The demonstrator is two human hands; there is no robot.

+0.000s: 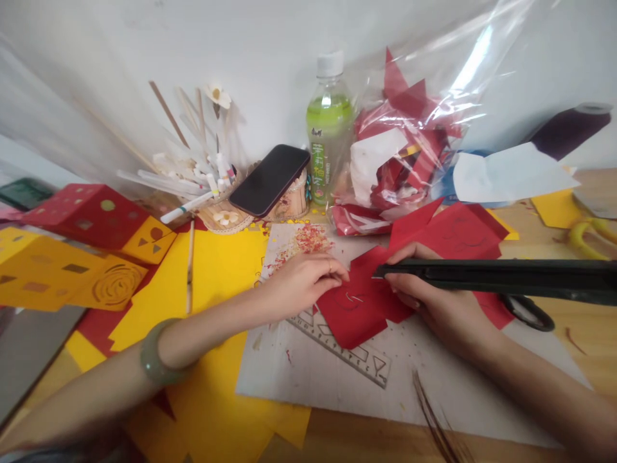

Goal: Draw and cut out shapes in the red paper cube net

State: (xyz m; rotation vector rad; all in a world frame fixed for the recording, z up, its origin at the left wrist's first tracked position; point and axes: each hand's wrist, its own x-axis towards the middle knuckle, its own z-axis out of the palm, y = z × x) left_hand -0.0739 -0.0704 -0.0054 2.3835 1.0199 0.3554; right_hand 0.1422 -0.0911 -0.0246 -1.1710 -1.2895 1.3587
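2 hands are busy over a piece of red paper (359, 302) that lies flat on a white sheet (337, 366) in the middle of the worktop (366, 437). The left hand (301, 280) presses down on the left edge of the red paper, with its fingers (337, 276) bent and pinched close on that edge, so the paper cannot slide. The right hand (429, 299) has its fingers wrapped tight around a long black cutter (482, 275), held low and nearly flat like a pen, with the tip on the paper beside the left fingers. Small curved cuts already show in the red paper near that tip. A clear ruler (347, 344) pokes out from under the paper. The white sheet sits under it all, likely to keep the blade off the wood. Yellow paper (212, 270) is pushed off to the left. A green drink bottle (329, 132), a phone (268, 180) and a bag of red scraps (409, 141) stand at the back, out of the way.
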